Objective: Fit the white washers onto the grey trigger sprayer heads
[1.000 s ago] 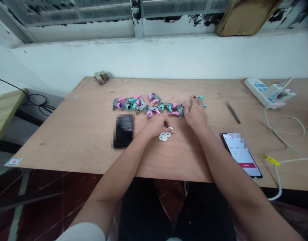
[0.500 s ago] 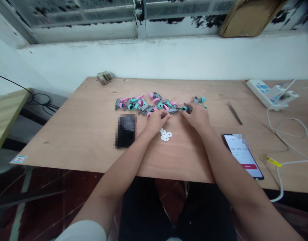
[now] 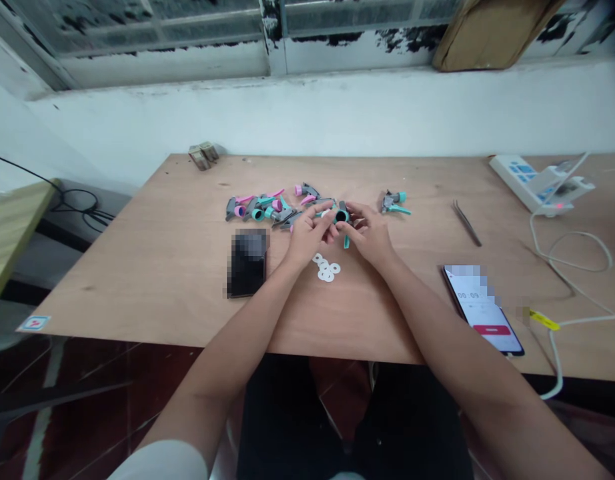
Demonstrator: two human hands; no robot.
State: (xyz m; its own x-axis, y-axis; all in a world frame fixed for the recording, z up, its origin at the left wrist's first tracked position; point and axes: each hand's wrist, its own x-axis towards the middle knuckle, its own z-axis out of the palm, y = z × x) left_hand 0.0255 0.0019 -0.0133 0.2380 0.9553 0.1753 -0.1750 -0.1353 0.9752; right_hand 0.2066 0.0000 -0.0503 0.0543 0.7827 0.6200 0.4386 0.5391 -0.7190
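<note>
The left hand [image 3: 307,237] and right hand [image 3: 367,235] are both closing narrowly on a grey sprayer head [image 3: 341,216] between them, with its teal ring facing up and its long teal lever pointing to the near side, just far of the white washers [image 3: 326,268].

We have a lane along the near edge of the bench [image 3: 152,320], in front of the black phone [image 3: 247,263] and the white washers [image 3: 325,268]. Toward the back, the heap of grey, pink and teal plastic parts [image 3: 265,208] blocks the left side, and our left hand [image 3: 307,237] and right hand [image 3: 367,235] fill the middle around the teal-ringed part [image 3: 341,215]. Gap to the right runs up to the tweezers [image 3: 467,223], with the lone grey part [image 3: 395,202] in it and the second phone [image 3: 480,310] below.
</note>
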